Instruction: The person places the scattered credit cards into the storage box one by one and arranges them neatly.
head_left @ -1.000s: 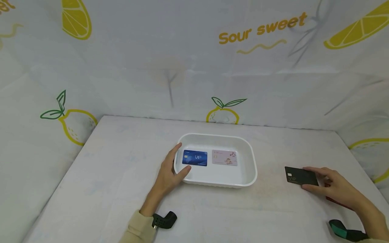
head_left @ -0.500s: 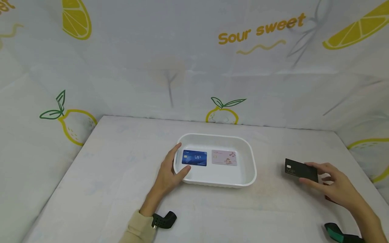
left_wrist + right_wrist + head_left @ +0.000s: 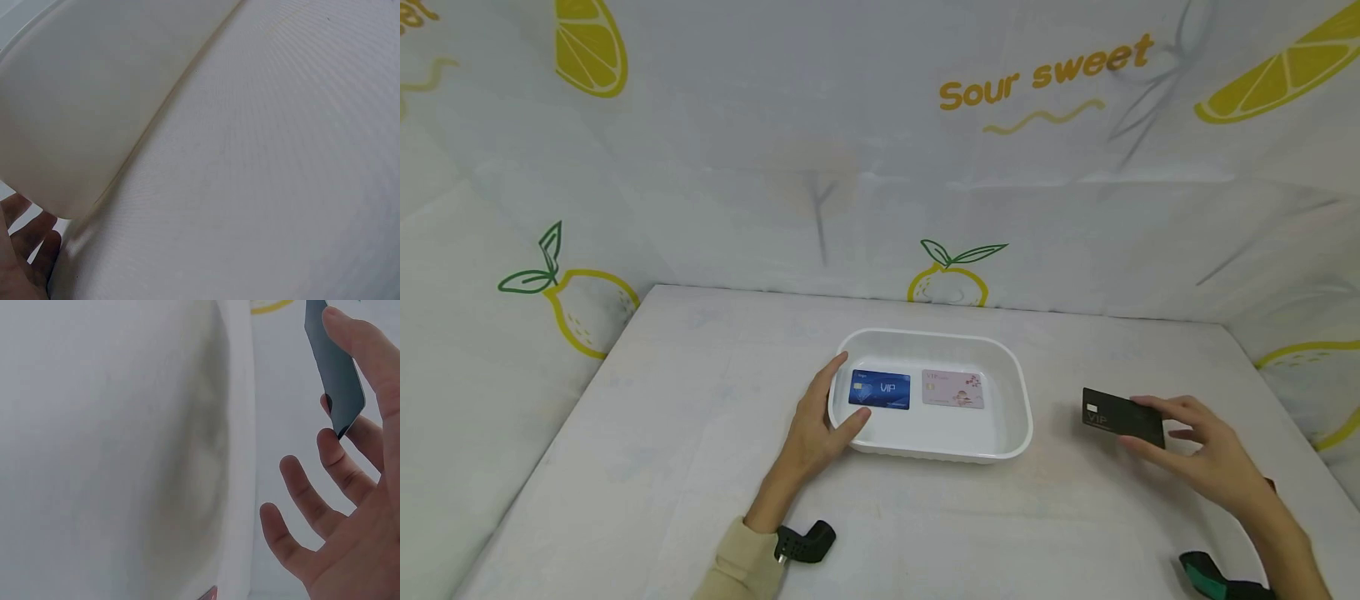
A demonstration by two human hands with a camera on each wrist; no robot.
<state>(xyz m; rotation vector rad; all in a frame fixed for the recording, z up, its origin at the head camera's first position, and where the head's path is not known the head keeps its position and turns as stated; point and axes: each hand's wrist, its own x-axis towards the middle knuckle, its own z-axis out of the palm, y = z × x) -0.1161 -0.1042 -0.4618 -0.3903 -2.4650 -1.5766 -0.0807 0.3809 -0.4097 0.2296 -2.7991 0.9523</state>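
Observation:
My right hand (image 3: 1202, 450) pinches a black VIP card (image 3: 1123, 417) by its right end, between thumb and forefinger. The card hangs above the table, tilted, its shadow below it. In the right wrist view the other fingers (image 3: 300, 494) spread loosely under the card (image 3: 337, 375). At the left end of a white plastic tray (image 3: 955, 456), my left hand (image 3: 812, 429) grips the rim, thumb reaching over the inside. Inside the tray lie a blue VIP card (image 3: 880, 390) and, to its right, a pink VIP card (image 3: 952, 389), both flat.
A dark red card (image 3: 1271, 484) lies on the table, mostly hidden behind the right forearm; its corner (image 3: 209, 593) shows in the right wrist view. White table (image 3: 700, 400) surrounds the tray. A lemon-printed cloth (image 3: 737, 167) stands behind it.
My right hand has lifted the black card off the table and carried it left towards the tray. The left hand and the tray have stayed put.

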